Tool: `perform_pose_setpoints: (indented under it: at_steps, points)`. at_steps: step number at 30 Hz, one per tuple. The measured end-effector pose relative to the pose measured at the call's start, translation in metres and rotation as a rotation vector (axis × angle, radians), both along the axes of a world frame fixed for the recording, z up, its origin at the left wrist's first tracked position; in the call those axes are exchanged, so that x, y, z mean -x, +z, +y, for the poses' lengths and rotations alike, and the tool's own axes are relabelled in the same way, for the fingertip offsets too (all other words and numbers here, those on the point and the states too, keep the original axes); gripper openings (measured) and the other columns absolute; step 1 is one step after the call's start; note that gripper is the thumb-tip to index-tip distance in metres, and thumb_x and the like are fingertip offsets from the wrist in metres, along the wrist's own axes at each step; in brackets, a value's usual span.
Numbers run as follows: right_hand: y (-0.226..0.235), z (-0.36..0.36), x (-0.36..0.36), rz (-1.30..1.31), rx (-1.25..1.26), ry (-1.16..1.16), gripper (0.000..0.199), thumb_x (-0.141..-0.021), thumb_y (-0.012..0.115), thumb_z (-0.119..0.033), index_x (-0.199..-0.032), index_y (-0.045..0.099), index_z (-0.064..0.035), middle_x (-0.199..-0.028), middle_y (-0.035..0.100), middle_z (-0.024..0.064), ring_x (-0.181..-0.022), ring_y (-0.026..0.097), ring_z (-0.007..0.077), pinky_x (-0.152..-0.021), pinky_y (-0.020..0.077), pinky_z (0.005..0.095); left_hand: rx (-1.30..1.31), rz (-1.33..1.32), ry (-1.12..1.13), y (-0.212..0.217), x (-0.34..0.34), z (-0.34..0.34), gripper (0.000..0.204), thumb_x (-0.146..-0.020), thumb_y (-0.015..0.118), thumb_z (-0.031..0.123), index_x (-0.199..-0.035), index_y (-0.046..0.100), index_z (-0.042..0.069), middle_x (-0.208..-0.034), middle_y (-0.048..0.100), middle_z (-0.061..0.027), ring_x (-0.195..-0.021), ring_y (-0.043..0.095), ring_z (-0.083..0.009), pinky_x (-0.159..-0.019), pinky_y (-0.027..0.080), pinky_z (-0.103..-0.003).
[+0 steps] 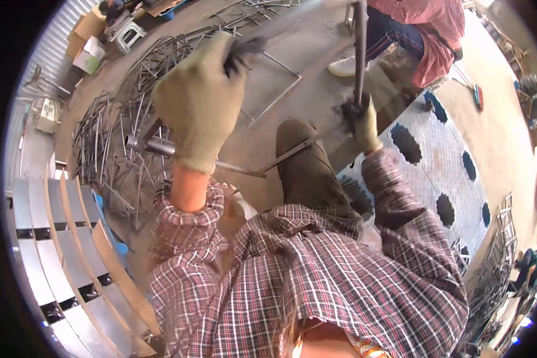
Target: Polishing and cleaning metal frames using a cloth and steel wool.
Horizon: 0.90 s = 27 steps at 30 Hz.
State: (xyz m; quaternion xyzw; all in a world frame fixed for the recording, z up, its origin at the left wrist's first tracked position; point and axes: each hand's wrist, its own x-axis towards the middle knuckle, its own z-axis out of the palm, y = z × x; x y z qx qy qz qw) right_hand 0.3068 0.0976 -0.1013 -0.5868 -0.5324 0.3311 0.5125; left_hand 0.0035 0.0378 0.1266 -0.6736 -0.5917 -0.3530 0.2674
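Observation:
My left hand (200, 101), in a tan work glove with dark fingertips, is raised close to the camera and closed around a thin metal rod (280, 27) that blurs toward the upper right. My right hand (362, 122), in the same kind of glove, grips an upright dark metal bar (360, 48) near its lower end. Below the hands, a rectangular frame of thin steel rods (277, 98) lies on the concrete floor. My knee in brown trousers (304, 161) sits between the hands. I wear a plaid shirt.
A heap of welded rod frames (119, 119) lies on the floor at left, with a grey pipe (149, 145) near it. Stacked metal panels (59, 238) fill the lower left. Another person in a red checked shirt (429, 30) crouches at the top right. A white patterned mat (441, 155) lies at right.

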Motion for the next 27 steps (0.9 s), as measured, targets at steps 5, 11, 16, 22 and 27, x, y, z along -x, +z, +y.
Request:
perform_pose_setpoints:
  at_steps: [5, 11, 16, 22, 27]
  points:
    - [0.124, 0.051, -0.023, -0.24, -0.674, 0.108, 0.039, -0.089, 0.07, -0.007, -0.123, 0.053, -0.0011, -0.097, 0.063, 0.0101, -0.087, 0.062, 0.0212, -0.076, 0.0523, 0.0349, -0.034, 0.065, -0.007, -0.001, -0.019, 0.002, 0.026, -0.086, 0.071, 0.045, -0.102, 0.072, 0.025, -0.077, 0.071, -0.0093, -0.069, 0.07, -0.0352, -0.057, 0.052, -0.045]
    - [0.091, -0.002, 0.028, -0.369, -0.204, 0.046, 0.061, -0.079, 0.081, -0.014, -0.132, 0.051, -0.0039, -0.115, 0.058, 0.022, -0.106, 0.061, 0.0396, -0.091, 0.0512, 0.0428, 0.048, -0.086, -0.014, -0.013, 0.02, 0.0, 0.024, -0.085, 0.073, 0.041, -0.104, 0.071, 0.024, -0.079, 0.072, -0.0075, -0.072, 0.07, -0.0343, -0.057, 0.052, -0.045]
    - [0.07, 0.009, 0.007, -0.194, -0.239, 0.225, 0.052, -0.088, 0.071, -0.004, -0.135, 0.049, -0.0014, -0.099, 0.061, 0.0083, -0.087, 0.062, 0.021, -0.076, 0.0553, 0.0336, -0.039, 0.031, 0.08, -0.015, 0.02, 0.007, 0.026, -0.085, 0.074, 0.032, -0.109, 0.072, 0.023, -0.081, 0.073, -0.0076, -0.072, 0.07, -0.0354, -0.059, 0.053, -0.045]
    - [0.15, 0.029, 0.007, 0.231, -0.432, 0.468, 0.045, -0.092, 0.068, 0.0, -0.132, 0.048, -0.0016, -0.094, 0.059, 0.0059, -0.078, 0.061, 0.0173, -0.056, 0.0539, 0.0275, -0.006, -0.035, 0.01, -0.019, 0.015, -0.004, 0.03, -0.085, 0.074, 0.038, -0.11, 0.073, 0.022, -0.087, 0.074, -0.0107, -0.076, 0.07, -0.037, -0.061, 0.053, -0.045]
    - [0.033, -0.001, 0.013, -0.2, -0.172, 0.207, 0.064, -0.081, 0.075, -0.001, -0.139, 0.049, -0.0057, -0.112, 0.062, 0.0131, -0.095, 0.062, 0.0276, -0.083, 0.053, 0.0393, -0.053, -0.087, 0.028, -0.022, 0.036, -0.008, 0.026, -0.087, 0.073, 0.043, -0.105, 0.073, 0.025, -0.084, 0.073, -0.0116, -0.073, 0.07, -0.0364, -0.059, 0.051, -0.044]
